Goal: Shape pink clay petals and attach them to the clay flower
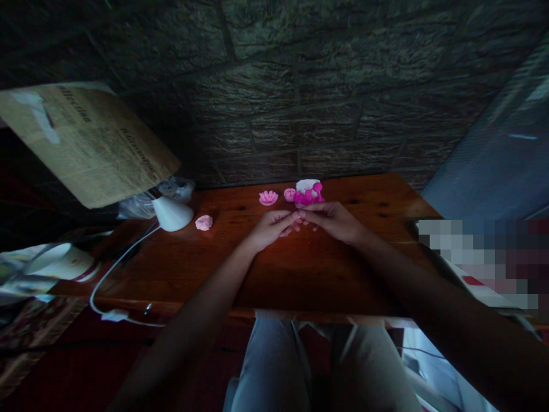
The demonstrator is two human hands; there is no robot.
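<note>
My left hand (274, 228) and my right hand (337, 220) meet above the wooden table, with fingertips pinched together. Between them is a small pinkish bit, too dim and small to name. Just behind the fingers lie several bright magenta pieces (309, 197) with rounded ends, in front of a white block-like thing (307, 184). Left of these sit a pink round petalled piece (290, 195) and a pink flower-shaped piece (268, 198) with an open, scalloped rim. Farther left, apart from both hands, rests a pale pink lump (203, 222), its surface uneven.
A lamp with a white cone base (174, 214) and a printed brown paper shade (90, 143) stands at the left, its white cord (112, 269) running over the table's (274, 280) front edge. A white cup (64, 262) lies far left. A stone-patterned wall (266, 97) rises behind.
</note>
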